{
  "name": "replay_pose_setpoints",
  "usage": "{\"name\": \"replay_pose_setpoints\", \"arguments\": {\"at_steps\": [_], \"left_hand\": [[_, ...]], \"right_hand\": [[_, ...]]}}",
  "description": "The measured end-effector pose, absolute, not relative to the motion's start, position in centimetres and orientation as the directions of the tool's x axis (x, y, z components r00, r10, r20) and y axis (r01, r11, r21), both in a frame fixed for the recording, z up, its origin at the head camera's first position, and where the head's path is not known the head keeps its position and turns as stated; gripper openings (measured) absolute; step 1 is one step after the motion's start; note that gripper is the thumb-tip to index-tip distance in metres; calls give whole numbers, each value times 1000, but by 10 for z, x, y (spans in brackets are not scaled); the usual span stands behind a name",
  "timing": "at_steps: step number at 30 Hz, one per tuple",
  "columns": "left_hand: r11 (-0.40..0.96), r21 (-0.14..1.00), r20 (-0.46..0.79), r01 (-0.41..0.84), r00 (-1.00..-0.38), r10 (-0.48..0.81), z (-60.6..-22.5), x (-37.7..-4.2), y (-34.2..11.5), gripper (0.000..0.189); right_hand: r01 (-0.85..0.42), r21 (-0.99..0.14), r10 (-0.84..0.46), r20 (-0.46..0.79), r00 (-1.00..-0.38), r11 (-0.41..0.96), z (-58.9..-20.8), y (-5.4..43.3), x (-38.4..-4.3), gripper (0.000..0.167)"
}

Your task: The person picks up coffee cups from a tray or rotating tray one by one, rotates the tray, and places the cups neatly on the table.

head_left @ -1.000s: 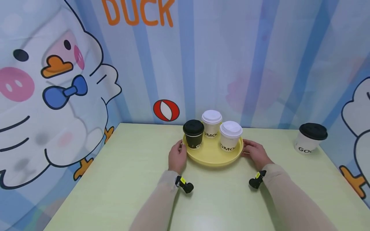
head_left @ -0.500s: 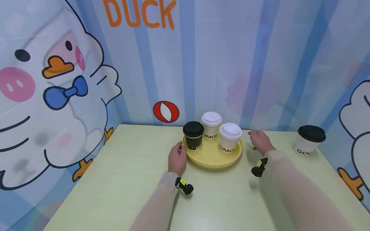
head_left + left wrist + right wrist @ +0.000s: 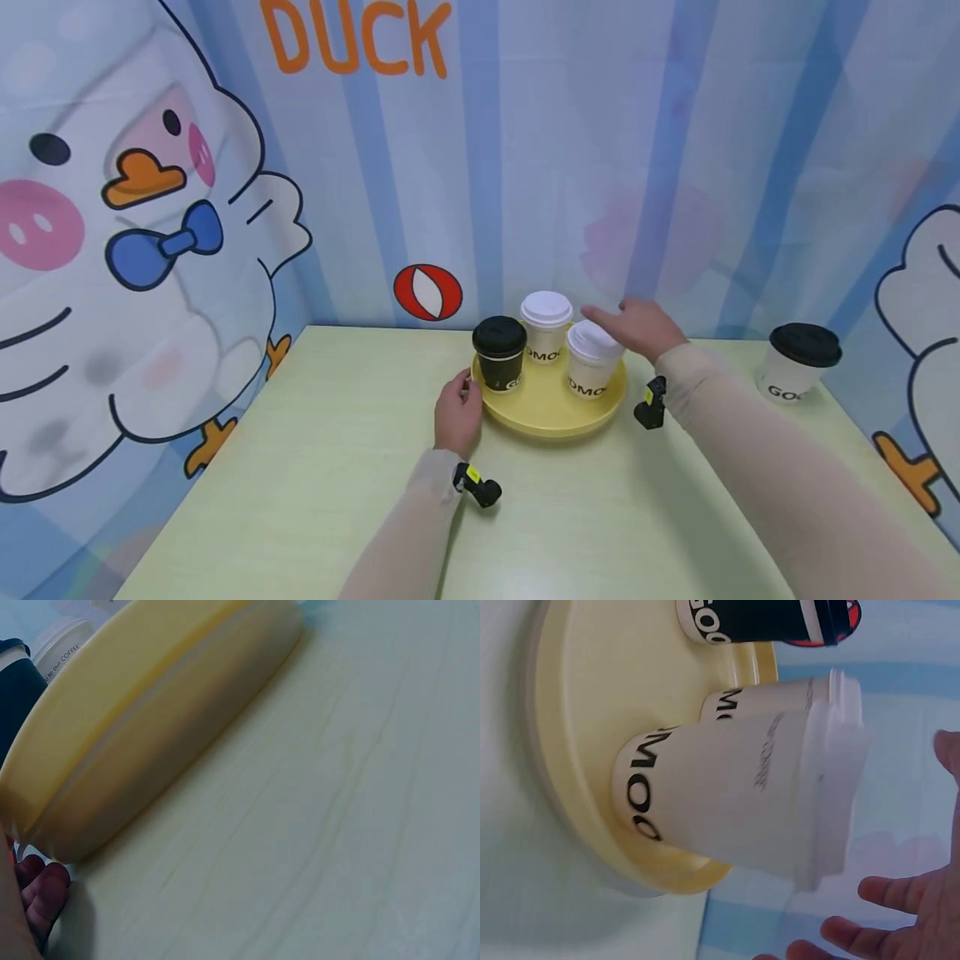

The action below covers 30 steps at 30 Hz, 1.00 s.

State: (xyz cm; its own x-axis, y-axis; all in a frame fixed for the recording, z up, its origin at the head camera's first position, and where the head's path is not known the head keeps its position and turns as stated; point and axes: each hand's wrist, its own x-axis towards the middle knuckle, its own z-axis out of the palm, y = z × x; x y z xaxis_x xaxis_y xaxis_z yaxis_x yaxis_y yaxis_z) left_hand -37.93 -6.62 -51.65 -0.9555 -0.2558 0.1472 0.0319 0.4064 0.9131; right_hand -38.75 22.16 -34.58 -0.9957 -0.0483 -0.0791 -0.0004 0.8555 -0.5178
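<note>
A round yellow tray (image 3: 551, 417) bears a dark paper cup with a black lid (image 3: 500, 354) at its left. Two white paper cups with white lids stand there too, one at the back (image 3: 546, 321) and one at the right (image 3: 591, 368). My left hand (image 3: 459, 417) holds the tray's left rim; its curled fingertips (image 3: 46, 896) show below the rim in the left wrist view. Up beside the right white cup, my right hand (image 3: 645, 327) has its thumb and fingers spread, overlapping the lid in the head view. Nothing is in that hand.
Farther right on the pale table (image 3: 300, 483) stands a white cup with a black lid (image 3: 801, 362). Behind the table's back edge hangs a blue striped backdrop (image 3: 517, 167) with a cartoon duck (image 3: 172, 292) on its left part.
My right hand has let go of the tray's right rim, risen, and moved left to the right white cup's lid, its fingers spreading. The left hand, tray and cups have stayed in place.
</note>
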Motion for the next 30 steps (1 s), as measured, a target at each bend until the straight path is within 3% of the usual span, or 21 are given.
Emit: {"name": "replay_pose_setpoints", "arguments": {"at_steps": [9, 20, 30], "left_hand": [[398, 917, 127, 15, -958, -256, -514, -378, -62, 46], [403, 915, 141, 31, -959, -248, -515, -379, -60, 45], [410, 912, 147, 24, -952, -270, -518, -380, -63, 45]], "right_hand": [[-47, -408, -91, -89, -992, 912, -338, 197, -386, 106], [-21, -418, -83, -133, -988, 908, -353, 192, -391, 96], [-54, -386, -91, -80, -993, 921, -357, 183, -390, 77]]}}
